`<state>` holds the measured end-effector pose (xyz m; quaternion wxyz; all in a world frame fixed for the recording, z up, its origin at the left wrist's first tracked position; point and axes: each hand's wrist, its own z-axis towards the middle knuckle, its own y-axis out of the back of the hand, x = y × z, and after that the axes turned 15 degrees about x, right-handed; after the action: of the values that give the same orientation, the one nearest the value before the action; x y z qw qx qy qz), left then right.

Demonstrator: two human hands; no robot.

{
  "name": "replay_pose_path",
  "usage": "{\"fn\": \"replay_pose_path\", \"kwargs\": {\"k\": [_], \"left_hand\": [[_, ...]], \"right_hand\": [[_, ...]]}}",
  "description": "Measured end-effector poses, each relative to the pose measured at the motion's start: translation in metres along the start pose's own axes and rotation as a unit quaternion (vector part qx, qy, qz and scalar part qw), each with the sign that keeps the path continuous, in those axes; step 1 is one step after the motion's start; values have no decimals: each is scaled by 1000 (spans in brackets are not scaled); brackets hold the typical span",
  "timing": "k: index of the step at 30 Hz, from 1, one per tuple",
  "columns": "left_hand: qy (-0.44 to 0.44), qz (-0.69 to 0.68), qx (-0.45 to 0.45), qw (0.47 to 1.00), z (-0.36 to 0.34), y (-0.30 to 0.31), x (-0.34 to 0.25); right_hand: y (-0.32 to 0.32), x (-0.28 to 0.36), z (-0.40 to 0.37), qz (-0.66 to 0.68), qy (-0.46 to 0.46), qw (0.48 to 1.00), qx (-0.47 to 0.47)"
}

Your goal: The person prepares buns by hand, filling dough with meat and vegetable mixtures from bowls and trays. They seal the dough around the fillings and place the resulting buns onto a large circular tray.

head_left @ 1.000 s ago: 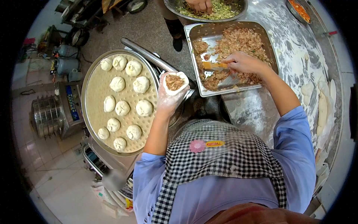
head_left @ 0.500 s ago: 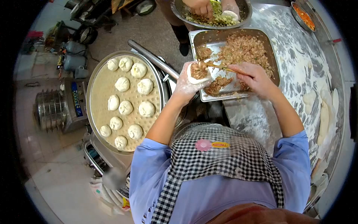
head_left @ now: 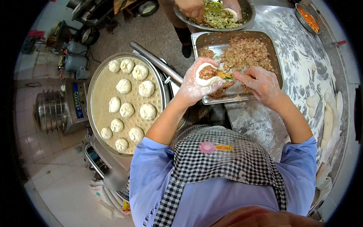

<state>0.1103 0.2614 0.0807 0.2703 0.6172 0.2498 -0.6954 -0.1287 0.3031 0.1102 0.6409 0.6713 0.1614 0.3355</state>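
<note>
My left hand (head_left: 191,85), dusted with flour, cups a round dough wrapper (head_left: 210,81). A lump of meat filling (head_left: 207,72) sits in the middle of the wrapper. In my right hand (head_left: 262,84) is a wooden filling spatula (head_left: 225,75), gripped between thumb and fingers, its flat end just right of the wrapper. Both hands are over the near left part of a steel tray (head_left: 280,56) of minced meat filling (head_left: 245,53), which lies mostly heaped toward the far right.
Filled buns (head_left: 147,111) sit spaced on a round perforated steamer tray (head_left: 99,81) to the left. Across the table, another person's hands (head_left: 194,8) work over a bowl (head_left: 211,27) of green filling. Dough pieces (head_left: 328,125) lie on the floured table (head_left: 298,72) at right, below a bowl (head_left: 307,18) of orange shreds.
The spatula has drawn back to the right out of the wrapper, leaving filling in it. My left hand has turned the wrapper's opening more upward. The other person's hands have shifted over their bowl.
</note>
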Motion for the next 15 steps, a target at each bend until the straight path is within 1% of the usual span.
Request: {"fn": "replay_pose_path", "kwargs": {"k": [3,4,6,7,10,13,15], "left_hand": [[3,-42,-1,999,-1,1,3],[7,-81,-2,997,-1,1,4],[14,-157,-7,987,-1,4,4],[14,-152,-7,988,-1,6,3],[11,-121,-1,993,-3,8,0],[-1,-69,13,998,1,8,-2],[0,-60,18,998,1,10,-5]], "right_hand": [[14,-2,1,-37,-16,998,43],[22,-2,1,-47,-23,997,59],[44,-8,-7,5,-49,994,94],[51,-10,-8,29,-61,992,111],[42,-2,-3,103,-61,992,32],[29,5,6,5,-24,1000,15],[22,5,7,-7,-21,999,23]]}}
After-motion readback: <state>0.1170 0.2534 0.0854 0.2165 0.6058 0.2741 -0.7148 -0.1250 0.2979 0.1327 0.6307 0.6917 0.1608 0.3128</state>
